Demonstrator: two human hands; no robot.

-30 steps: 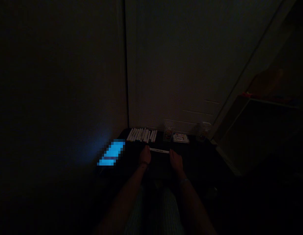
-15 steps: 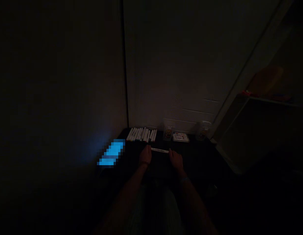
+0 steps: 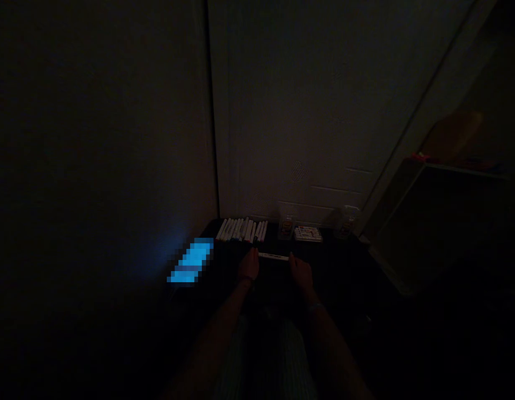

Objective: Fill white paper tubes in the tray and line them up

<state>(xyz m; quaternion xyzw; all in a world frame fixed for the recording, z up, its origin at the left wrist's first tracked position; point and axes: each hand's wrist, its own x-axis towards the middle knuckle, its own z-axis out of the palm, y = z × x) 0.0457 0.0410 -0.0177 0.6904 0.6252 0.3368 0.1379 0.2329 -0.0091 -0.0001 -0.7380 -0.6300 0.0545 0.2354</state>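
A white marker (image 3: 274, 256) with dark print lies level between my two hands, just above the dark table. My left hand (image 3: 249, 265) is closed on its left end, and my right hand (image 3: 301, 271) is closed on its right end. Beyond my left hand, a row of white markers (image 3: 240, 229) lies side by side at the back of the table. To the right of the row are a clear plastic case (image 3: 286, 226) and a flat pack of white markers (image 3: 308, 233). Dim light hides the finer detail of my fingers.
At the left edge of the dark table (image 3: 336, 272) glows a blurred blue screen (image 3: 191, 261). Another clear case (image 3: 346, 225) stands at the back right. A pale wall (image 3: 299, 111) rises behind, and a shelf unit (image 3: 449, 172) stands to the right.
Both hands and the marker between them have shifted very slightly to the right in view. The grip on both ends looks the same.
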